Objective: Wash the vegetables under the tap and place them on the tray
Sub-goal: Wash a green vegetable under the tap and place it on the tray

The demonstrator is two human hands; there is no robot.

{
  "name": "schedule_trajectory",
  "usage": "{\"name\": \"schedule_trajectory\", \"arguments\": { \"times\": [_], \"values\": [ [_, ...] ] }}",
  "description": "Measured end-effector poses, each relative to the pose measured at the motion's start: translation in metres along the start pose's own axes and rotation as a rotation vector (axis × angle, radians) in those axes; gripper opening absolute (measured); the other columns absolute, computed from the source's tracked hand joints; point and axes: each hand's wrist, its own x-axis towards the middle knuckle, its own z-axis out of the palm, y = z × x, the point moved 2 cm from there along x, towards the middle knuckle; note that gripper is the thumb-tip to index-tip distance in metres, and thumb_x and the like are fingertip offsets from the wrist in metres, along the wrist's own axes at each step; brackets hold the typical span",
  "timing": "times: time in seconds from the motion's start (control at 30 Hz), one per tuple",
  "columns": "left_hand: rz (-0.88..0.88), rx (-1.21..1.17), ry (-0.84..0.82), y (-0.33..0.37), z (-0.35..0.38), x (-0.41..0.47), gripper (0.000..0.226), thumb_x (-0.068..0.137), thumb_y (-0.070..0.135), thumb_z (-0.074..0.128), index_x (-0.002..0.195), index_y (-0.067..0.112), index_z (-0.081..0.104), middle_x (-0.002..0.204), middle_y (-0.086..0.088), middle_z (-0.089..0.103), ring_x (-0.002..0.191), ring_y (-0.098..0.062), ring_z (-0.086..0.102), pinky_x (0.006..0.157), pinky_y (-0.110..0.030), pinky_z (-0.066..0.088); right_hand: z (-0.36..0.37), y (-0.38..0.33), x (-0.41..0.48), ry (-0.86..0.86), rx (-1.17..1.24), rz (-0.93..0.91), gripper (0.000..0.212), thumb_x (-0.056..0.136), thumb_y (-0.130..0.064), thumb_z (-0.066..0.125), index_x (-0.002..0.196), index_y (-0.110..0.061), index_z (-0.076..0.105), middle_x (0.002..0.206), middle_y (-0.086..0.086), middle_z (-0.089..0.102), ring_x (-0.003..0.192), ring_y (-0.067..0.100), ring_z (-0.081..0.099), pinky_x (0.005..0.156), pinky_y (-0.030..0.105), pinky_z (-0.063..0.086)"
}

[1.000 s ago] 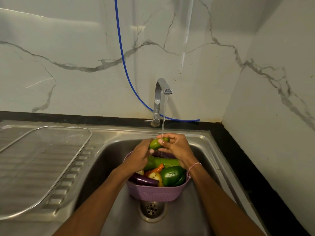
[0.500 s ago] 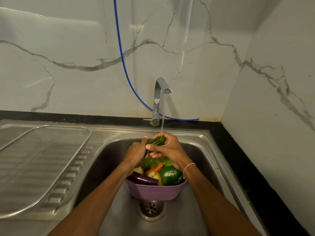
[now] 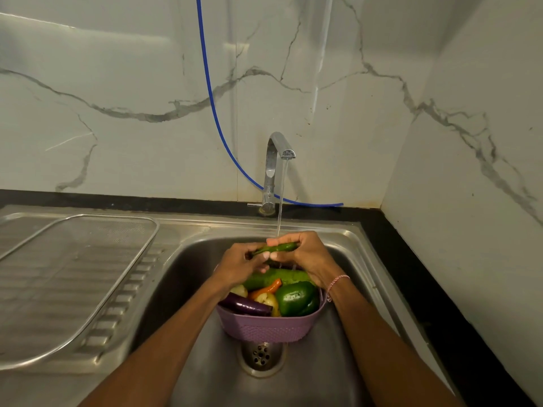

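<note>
- round perforated steel drain point(image 3: 261, 355) at the near floor of the smooth steel sink point(image 3: 182, 277).
- just beyond it, a purple woven-textured plastic basket point(image 3: 264, 329) sits in the basin, with bare steel left and right of it.
- heaped inside: a glossy purple eggplant point(image 3: 245, 305), a wet green bell pepper point(image 3: 296, 299), a long matte cucumber point(image 3: 276, 276).
- above the basket, the left hand point(image 3: 239, 265) and right hand point(image 3: 305, 257) hold a slim green vegetable point(image 3: 279, 247); the fingers of both are curled, pinching it at either end under the thin water stream point(image 3: 280, 201).
- to the left, a rounded-corner mesh tray point(image 3: 73, 274) lies on the ribbed drainboard, well apart from the hands.
- farther back, a curved chrome tap point(image 3: 273, 171), a blue hose point(image 3: 210, 92) and the veined marble wall point(image 3: 117, 83).
</note>
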Motion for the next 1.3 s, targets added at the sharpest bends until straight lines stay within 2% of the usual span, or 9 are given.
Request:
{"name": "schedule_trajectory", "arguments": {
  "times": [0.1,0.17,0.33,0.43,0.63,0.77,0.97,1.2,1.3],
  "values": [
    [0.010,-0.041,0.034,0.002,-0.008,-0.001,0.031,0.095,0.015,0.070,0.125,0.024,0.071,0.097,-0.006,0.080,0.083,-0.020,0.075,0.086,-0.036,0.062,0.002,-0.002,0.000,0.106,-0.112,-0.063,0.033,0.070,-0.012,0.095,0.100,-0.012,0.082,0.099,0.000,0.082,0.095,0.013,0.078,0.083,0.029,0.064],
    [0.003,-0.118,0.091,0.004,-0.011,-0.001,0.032,0.093,0.013,0.072,0.125,0.021,0.073,0.096,-0.010,0.080,0.081,-0.021,0.073,0.084,-0.037,0.061,0.002,-0.001,0.002,0.158,-0.045,-0.061,0.032,0.074,-0.010,0.092,0.103,-0.009,0.080,0.100,0.004,0.081,0.092,0.015,0.079,0.076,0.026,0.064],
    [0.004,-0.103,0.237,0.011,-0.014,-0.004,0.037,0.083,0.009,0.082,0.117,0.022,0.077,0.104,0.001,0.080,0.093,-0.014,0.077,0.087,-0.036,0.063,0.004,0.004,0.009,0.104,0.117,0.041,0.021,0.100,-0.009,0.066,0.118,-0.007,0.076,0.114,0.013,0.078,0.100,0.024,0.078,0.087,0.036,0.065],
    [0.052,0.000,0.192,0.011,-0.018,-0.004,0.042,0.081,0.009,0.084,0.115,0.033,0.076,0.112,0.006,0.078,0.104,-0.010,0.073,0.094,-0.036,0.061,0.002,0.006,0.010,0.123,0.116,0.092,0.024,0.108,-0.013,0.054,0.121,-0.005,0.073,0.114,0.016,0.077,0.098,0.026,0.079,0.084,0.036,0.066],
    [0.147,0.230,0.121,0.020,-0.016,-0.011,0.050,0.081,0.025,0.086,0.127,0.032,0.070,0.118,0.016,0.073,0.105,0.010,0.064,0.098,-0.022,0.054,0.018,0.008,0.008,0.069,0.180,0.098,0.018,0.098,-0.008,0.070,0.112,0.002,0.075,0.110,0.018,0.078,0.100,0.026,0.078,0.083,0.035,0.065],
    [0.130,0.264,0.240,0.025,-0.018,-0.019,0.048,0.087,0.028,0.080,0.133,0.027,0.067,0.120,0.014,0.069,0.107,0.001,0.063,0.095,-0.017,0.050,0.029,0.003,0.003,0.043,0.262,0.062,0.032,0.086,-0.002,0.081,0.117,-0.003,0.073,0.108,0.015,0.079,0.099,0.025,0.078,0.084,0.032,0.064],
    [0.117,0.343,0.279,0.037,-0.023,-0.039,0.046,0.100,0.019,0.064,0.145,0.022,0.057,0.137,-0.003,0.063,0.127,-0.018,0.057,0.110,-0.040,0.048,0.053,0.000,0.003,0.209,0.279,-0.006,0.023,0.097,-0.026,0.073,0.116,-0.012,0.071,0.109,0.012,0.078,0.092,0.023,0.080,0.084,0.036,0.065],
    [0.220,0.536,0.414,0.073,-0.064,-0.105,0.050,0.083,0.013,0.081,0.131,0.023,0.071,0.127,0.002,0.069,0.113,-0.008,0.062,0.106,-0.022,0.046,0.094,-0.024,-0.007,0.024,0.224,-0.078,0.027,0.102,-0.030,0.066,0.117,-0.009,0.073,0.110,0.016,0.077,0.094,0.026,0.079,0.083,0.042,0.066],
    [0.186,0.606,0.477,0.091,-0.092,-0.137,0.049,0.084,0.019,0.082,0.131,0.023,0.071,0.125,0.001,0.072,0.112,-0.012,0.066,0.104,-0.026,0.050,0.108,-0.032,-0.018,-0.094,0.158,-0.105,0.027,0.104,-0.032,0.061,0.115,-0.011,0.073,0.101,0.013,0.080,0.088,0.028,0.080,0.079,0.038,0.067]
  ]
}}
